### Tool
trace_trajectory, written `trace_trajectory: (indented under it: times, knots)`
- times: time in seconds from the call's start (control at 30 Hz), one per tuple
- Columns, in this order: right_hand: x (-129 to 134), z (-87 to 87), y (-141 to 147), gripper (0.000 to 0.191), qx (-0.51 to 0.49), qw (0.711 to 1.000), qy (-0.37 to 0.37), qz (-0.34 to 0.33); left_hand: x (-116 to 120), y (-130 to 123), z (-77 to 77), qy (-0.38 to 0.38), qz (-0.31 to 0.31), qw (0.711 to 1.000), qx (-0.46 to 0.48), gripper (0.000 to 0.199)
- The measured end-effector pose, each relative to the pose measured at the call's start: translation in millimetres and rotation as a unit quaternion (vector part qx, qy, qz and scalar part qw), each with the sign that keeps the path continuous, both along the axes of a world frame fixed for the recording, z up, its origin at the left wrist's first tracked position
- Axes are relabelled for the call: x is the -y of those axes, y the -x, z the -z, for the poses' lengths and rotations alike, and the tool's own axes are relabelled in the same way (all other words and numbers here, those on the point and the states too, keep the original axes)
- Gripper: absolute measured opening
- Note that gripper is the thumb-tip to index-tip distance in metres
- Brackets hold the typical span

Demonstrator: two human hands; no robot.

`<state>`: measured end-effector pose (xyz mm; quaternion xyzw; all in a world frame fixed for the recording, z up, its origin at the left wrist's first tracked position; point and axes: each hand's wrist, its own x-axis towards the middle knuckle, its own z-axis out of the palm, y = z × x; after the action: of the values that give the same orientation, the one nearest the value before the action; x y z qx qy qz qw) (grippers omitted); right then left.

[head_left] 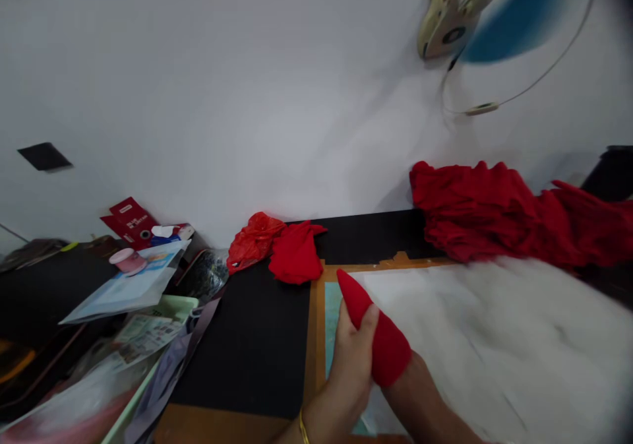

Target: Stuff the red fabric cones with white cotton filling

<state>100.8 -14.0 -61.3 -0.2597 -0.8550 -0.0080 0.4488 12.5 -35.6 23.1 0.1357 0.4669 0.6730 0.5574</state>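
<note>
A small red cloth pouch (388,348) with a pointed tip, much like a sock, is pulled over my right hand (418,388). Only the wrist and forearm of that hand show; its fingers are hidden inside the cloth. My left hand (352,348), with a yellow bangle at the wrist, is closed around the pouch's left side, thumb on top. Both hands are over the left edge of a white sheet (445,325). Beyond them, a folded red cloth (297,256) rests on the black tabletop (257,338).
A large heap of red cloth (475,210) lies along the wall at right. Beside the folded cloth is a red plastic bag (256,236). A crowded green bin (178,305) and a pink-lidded jar (128,260) are at left. A wall fan (452,25) hangs upper right.
</note>
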Motion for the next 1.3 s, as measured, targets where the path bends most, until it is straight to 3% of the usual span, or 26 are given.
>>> trace_trajectory:
  times: [0.1, 0.3, 0.47, 0.63, 0.77, 0.9, 1.03, 1.17, 1.3]
  knots:
    - [1, -6.3, 1, 0.041, -0.032, 0.999, 0.043, 0.005, 1, -1, 1.9, -0.002, 0.001, 1.000, 0.008, 0.068]
    - [4, -4.8, -8, 0.045, 0.017, 0.995, 0.090, -0.045, -4, 4, -8.3, -0.013, 0.034, 0.995, 0.089, 0.055]
    - [3, -8.8, -17, 0.041, -0.008, 0.996, 0.082, -0.043, -3, 3, -0.8, -0.035, -0.039, 0.999, 0.012, 0.059]
    - [-1, -12.3, -16, 0.041, -0.025, 0.987, 0.155, -0.019, 0, 1, 5.1, -0.030, -0.008, 1.000, -0.002, 0.056]
    - [-3, -22.2, -19, 0.044, 0.021, 0.991, 0.115, -0.060, -4, 2, -2.8, -0.048, 0.034, 0.996, 0.072, 0.052]
    - [6, -28.8, -24, 0.044, -0.025, 0.996, 0.065, -0.060, -15, 17, -8.5, -0.008, -0.058, 0.993, 0.104, 0.051]
    - [16, -26.5, -24, 0.049, -0.068, 0.993, 0.093, -0.017, -19, 26, -10.0, 0.016, -0.092, 0.987, 0.129, 0.056]
    - [16, -26.1, -13, 0.040, -0.069, 0.993, 0.086, -0.038, -11, 14, -11.9, -0.036, -0.075, 0.992, 0.099, 0.056]
    - [12, -26.1, -3, 0.044, -0.079, 0.993, 0.061, -0.061, 0, 1, -7.5, -0.036, -0.063, 0.994, 0.077, 0.058]
